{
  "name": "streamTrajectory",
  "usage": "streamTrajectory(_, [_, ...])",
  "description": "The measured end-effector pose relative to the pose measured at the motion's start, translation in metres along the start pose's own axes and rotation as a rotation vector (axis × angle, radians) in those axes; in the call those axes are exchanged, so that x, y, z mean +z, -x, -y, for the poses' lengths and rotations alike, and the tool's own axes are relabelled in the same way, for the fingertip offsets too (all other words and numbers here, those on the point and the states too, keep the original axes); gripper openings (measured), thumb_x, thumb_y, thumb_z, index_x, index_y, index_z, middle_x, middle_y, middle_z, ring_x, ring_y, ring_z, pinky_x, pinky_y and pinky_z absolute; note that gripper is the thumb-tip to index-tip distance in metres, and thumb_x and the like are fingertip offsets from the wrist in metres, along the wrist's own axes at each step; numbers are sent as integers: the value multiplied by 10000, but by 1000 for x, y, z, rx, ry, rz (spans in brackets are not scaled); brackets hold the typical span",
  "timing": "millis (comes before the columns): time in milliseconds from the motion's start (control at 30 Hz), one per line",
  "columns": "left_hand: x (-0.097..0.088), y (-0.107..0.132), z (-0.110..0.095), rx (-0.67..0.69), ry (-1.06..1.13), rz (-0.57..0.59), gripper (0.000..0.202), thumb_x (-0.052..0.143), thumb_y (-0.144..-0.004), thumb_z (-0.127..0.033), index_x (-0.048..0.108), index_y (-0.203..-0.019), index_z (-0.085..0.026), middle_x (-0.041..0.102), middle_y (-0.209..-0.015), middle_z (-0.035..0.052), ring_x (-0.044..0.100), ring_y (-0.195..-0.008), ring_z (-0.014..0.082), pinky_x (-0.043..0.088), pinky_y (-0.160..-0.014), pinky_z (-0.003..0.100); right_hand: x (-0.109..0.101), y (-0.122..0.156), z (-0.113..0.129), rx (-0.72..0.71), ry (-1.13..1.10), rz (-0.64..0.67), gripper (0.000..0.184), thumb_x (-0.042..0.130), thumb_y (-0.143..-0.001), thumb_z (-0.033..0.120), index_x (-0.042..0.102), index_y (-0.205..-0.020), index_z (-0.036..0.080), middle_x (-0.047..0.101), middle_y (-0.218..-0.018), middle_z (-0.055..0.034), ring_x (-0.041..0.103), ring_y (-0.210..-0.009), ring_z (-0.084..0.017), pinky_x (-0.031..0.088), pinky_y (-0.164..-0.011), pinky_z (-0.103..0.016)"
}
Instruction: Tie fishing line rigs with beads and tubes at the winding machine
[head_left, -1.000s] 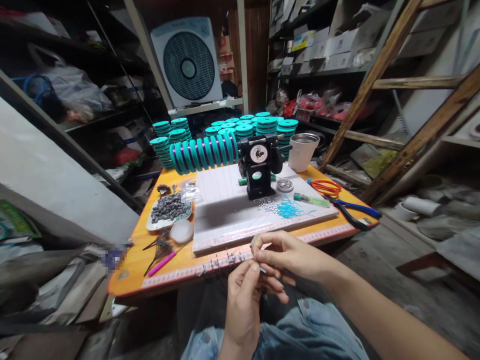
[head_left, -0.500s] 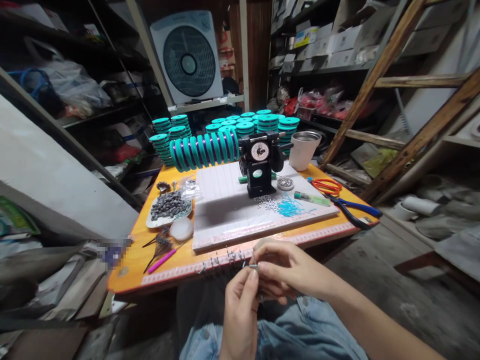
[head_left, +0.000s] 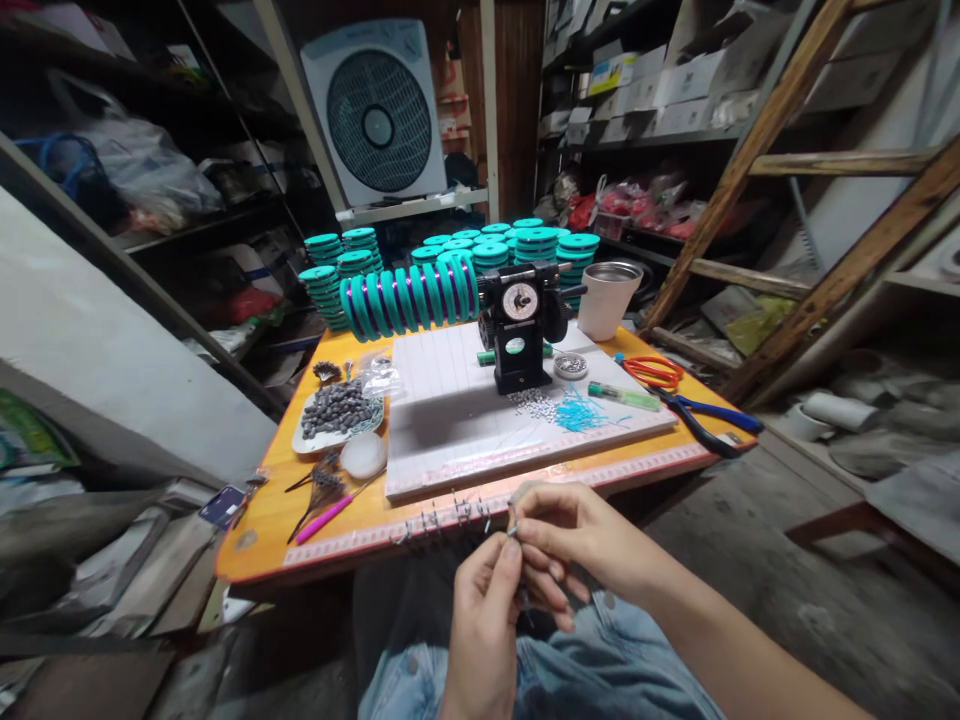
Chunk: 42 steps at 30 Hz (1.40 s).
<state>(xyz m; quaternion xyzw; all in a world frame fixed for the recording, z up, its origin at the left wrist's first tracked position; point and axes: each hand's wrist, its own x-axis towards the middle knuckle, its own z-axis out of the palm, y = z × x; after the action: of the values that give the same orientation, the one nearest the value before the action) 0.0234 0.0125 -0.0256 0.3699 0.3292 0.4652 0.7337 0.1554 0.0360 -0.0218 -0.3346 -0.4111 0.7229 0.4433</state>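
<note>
My left hand (head_left: 486, 610) is closed in a pinch, thumb against forefinger, above my lap just in front of the table edge. Close against it, my right hand (head_left: 574, 528) pinches from the other side. Between the fingertips is a small, thin grey piece (head_left: 512, 532), too small to name for certain. Something dark and thin hangs below it, partly hidden by the fingers. Several small dark wire-like pieces (head_left: 435, 518) hang along the table's front edge, left of my hands.
A black winding machine (head_left: 521, 335) carries teal spools (head_left: 409, 298) above a white board (head_left: 450, 450). A dish of grey weights (head_left: 337, 415), a pink-handled tool (head_left: 324, 520), blue bits (head_left: 579, 412), pliers (head_left: 705, 415) and a cup (head_left: 606, 305) surround it. Stacked spools (head_left: 491, 250) stand behind.
The small grey piece has tilted slightly between the fingertips. My right hand's lower fingers have loosened and spread a little; both hands remain in nearly the same place.
</note>
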Motion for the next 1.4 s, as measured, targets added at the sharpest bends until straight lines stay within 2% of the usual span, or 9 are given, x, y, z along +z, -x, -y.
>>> streamTrajectory(200, [1,2,0,-51,85,33,308,655,-834,-406,711,-723,-124,688,-594,67,672,-601,173,507,-484,197,-4,0,-7,35,-97,22,346,748,-767,438,561,-824,153,500,-459,100,445,-308,-29,301,-278,-103])
streamTrajectory(433, [-1,5,4,-45,100,-3,295,657,-839,-374,689,-689,-123,715,-699,82,686,-638,184,531,-498,213,-4,1,-11,66,-172,57,345,761,-768,419,569,-804,134,517,-428,92,417,-280,-19,286,-267,-96])
streamTrajectory(667, [-1,7,2,-51,97,-12,290,640,-857,-353,680,-691,-119,704,-674,89,688,-637,189,521,-481,208,-2,1,-14,75,-200,63,363,746,-775,457,551,-790,151,474,-414,113,408,-267,-22,276,-264,-99])
streamTrajectory(767, [-2,7,1,-48,100,0,297,601,-883,-343,694,-721,-112,703,-656,91,686,-621,188,527,-495,218,-2,1,-14,76,-187,84,379,704,-797,505,559,-820,156,462,-431,111,460,-285,-45,305,-268,-111])
streamTrajectory(867, [-3,7,3,-36,110,14,298,575,-899,-341,701,-750,-117,705,-646,91,684,-630,187,523,-504,211,-2,1,-13,64,-144,84,351,706,-807,476,577,-847,152,487,-481,97,498,-311,-51,326,-282,-117])
streamTrajectory(967, [-5,6,7,-50,131,19,289,584,-894,-339,707,-754,-118,711,-648,89,673,-607,164,524,-529,203,-4,1,-12,39,-78,44,324,728,-797,435,581,-814,146,497,-498,90,455,-313,-25,310,-292,-108])
streamTrajectory(1200, [-9,8,13,-132,160,18,303,637,-846,-380,718,-766,-99,730,-683,115,666,-546,147,538,-572,231,-8,1,-14,28,121,-29,405,692,-779,542,613,-842,150,479,-514,77,427,-339,-37,345,-313,-140])
streamTrajectory(1400, [-14,9,19,-156,145,-12,311,668,-805,-430,716,-815,-123,736,-662,102,680,-543,174,522,-548,254,-12,4,-9,-34,407,-94,389,620,-829,540,660,-880,156,585,-751,-3,454,-386,-47,370,-306,-182])
